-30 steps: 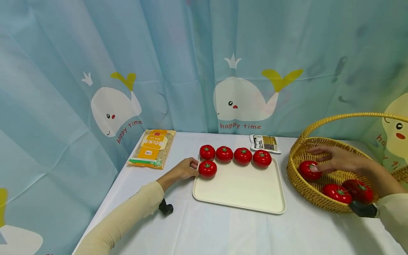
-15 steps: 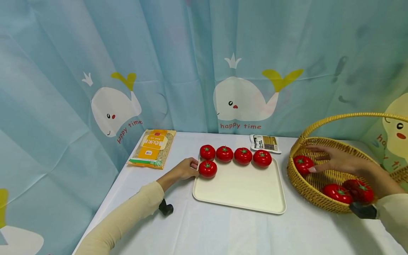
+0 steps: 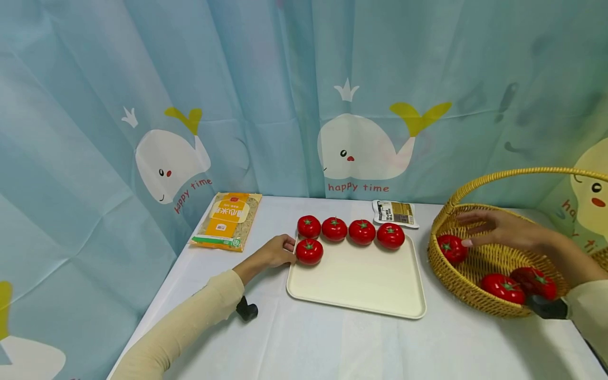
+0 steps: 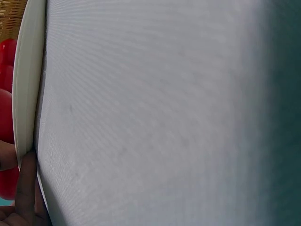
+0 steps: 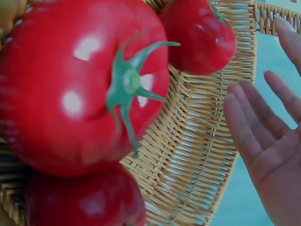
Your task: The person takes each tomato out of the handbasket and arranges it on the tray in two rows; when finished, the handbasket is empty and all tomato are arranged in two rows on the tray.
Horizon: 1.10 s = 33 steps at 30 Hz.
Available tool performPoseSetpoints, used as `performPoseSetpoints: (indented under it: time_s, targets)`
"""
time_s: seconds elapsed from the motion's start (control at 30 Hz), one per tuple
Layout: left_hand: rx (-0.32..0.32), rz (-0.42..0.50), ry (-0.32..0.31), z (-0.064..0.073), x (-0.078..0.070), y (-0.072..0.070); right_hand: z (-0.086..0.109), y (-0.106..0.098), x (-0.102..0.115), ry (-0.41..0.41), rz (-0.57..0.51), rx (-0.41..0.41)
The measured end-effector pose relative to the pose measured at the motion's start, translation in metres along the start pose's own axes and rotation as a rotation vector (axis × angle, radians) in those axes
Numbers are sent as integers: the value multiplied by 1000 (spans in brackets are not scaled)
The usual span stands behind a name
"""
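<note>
My left hand (image 3: 275,252) pinches the left rim of a cream tray (image 3: 357,282); in the left wrist view a thumb lies above the tray rim (image 4: 27,80) and fingers below. Several red tomatoes line the tray's far edge, and one tomato (image 3: 309,252) sits near my left fingers. Over the wicker basket (image 3: 453,282) hovers my right hand (image 3: 513,231), its fingers spread and holding nothing. Just left of its thumb lies a tomato (image 3: 451,249). Two more tomatoes rest at the basket's near side, a front one (image 3: 501,287) and a darker one (image 3: 534,283).
An orange noodle-like packet (image 3: 227,221) lies on the white cloth at the left. Behind the tray is a small brown-and-white pouch (image 3: 396,214). The basket's tall handle (image 3: 522,171) arches over its opening. A blue whale-print curtain (image 3: 275,105) hangs behind.
The tomato under my right hand has shifted left to the basket's side wall. My right hand has let go of it and drawn slightly up and away. The left hand stays put.
</note>
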<state>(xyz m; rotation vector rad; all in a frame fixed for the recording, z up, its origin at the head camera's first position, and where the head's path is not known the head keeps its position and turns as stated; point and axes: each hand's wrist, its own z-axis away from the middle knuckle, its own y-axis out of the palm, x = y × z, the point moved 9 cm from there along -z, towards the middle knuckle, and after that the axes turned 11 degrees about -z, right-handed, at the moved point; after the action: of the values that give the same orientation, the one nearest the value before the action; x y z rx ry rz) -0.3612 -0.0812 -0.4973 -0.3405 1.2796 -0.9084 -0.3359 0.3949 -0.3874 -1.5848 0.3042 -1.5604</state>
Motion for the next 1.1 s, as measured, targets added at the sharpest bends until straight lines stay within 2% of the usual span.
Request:
performPoseSetpoints:
  time_s: [0.23, 0.4, 0.83, 1.1]
  targets:
    - [-1, -5, -5, -1, 0, -1, -10, 5, 5, -13, -64, 97]
    - [-1, -8, -17, -1, 2, 0, -17, 8, 4, -21, -81, 136]
    - [2, -6, -26, -2, 2, 1, -25, 18, -3, -34, -34, 200]
    - [2, -5, -24, -2, 1, 1, -30, 27, -6, -61, 78, 216]
